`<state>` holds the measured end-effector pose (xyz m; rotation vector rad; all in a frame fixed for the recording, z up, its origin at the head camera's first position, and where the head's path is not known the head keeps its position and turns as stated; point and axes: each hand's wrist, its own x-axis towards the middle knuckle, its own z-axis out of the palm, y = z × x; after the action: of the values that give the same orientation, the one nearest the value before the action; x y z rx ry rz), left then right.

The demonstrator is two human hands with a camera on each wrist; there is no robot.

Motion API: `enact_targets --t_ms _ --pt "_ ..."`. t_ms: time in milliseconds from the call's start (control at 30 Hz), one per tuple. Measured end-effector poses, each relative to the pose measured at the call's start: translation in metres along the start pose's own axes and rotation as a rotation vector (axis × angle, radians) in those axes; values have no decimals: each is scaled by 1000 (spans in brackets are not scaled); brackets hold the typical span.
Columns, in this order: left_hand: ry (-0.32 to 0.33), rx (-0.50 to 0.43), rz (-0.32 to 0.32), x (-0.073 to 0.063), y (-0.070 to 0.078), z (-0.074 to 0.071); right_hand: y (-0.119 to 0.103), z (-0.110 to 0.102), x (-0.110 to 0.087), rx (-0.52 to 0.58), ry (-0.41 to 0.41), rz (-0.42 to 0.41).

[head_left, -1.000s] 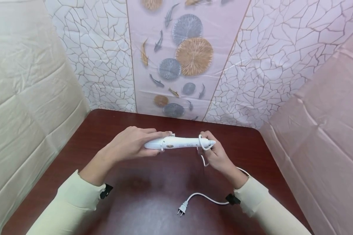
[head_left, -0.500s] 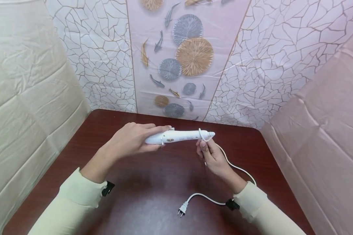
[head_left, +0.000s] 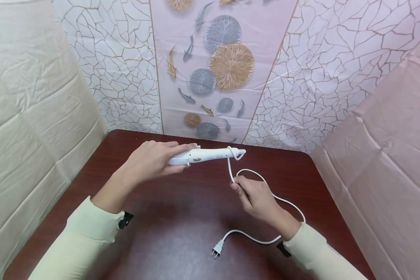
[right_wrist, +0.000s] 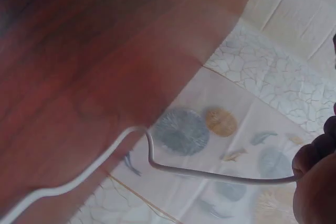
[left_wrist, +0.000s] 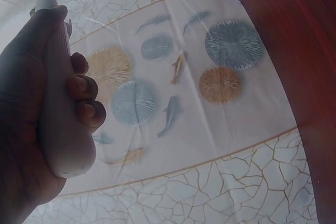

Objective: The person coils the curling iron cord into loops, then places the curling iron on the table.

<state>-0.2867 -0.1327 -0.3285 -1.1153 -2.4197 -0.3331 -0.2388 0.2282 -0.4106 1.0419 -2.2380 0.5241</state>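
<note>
A white corded wand, which looks like a hair iron [head_left: 208, 154], is held level above the table in the head view. My left hand [head_left: 150, 158] grips its thick left end. In the left wrist view, the fingers [left_wrist: 86, 86] curl round the body of the iron [left_wrist: 62, 124], whose rounded end shows below. White cord [head_left: 230, 168] loops round the iron's narrow right end and runs down to my right hand [head_left: 257, 197], which pinches it between thumb and fingers. The cord [right_wrist: 226, 178] trails off from the right hand in the right wrist view.
The dark red-brown table [head_left: 182, 217] lies under both hands. On it, the cord's two-pin plug [head_left: 217, 247] rests near the front, and the cord curves away beneath the right forearm. A patterned sheet [head_left: 203, 105] hangs behind, with plain cloth walls [head_left: 381, 155] at the sides.
My right hand has moved from the iron's narrow end down and toward me, drawing the cord with it. The iron has risen slightly and shifted left in my left hand.
</note>
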Motion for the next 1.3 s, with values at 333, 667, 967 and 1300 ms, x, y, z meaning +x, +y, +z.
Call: enact_targets --t_ms 333,667,967,1300 --pt "-31 68 21 -5 -3 7 -2 -36 25 -109 -16 -306" --pt "-63 83 42 -7 1 15 9 -66 58 -40 -184 -304" --pt "-74 56 92 -7 6 21 20 -64 63 26 -85 -184" --pt "-79 -29 123 -7 14 23 35 -52 67 209 -7 -88"
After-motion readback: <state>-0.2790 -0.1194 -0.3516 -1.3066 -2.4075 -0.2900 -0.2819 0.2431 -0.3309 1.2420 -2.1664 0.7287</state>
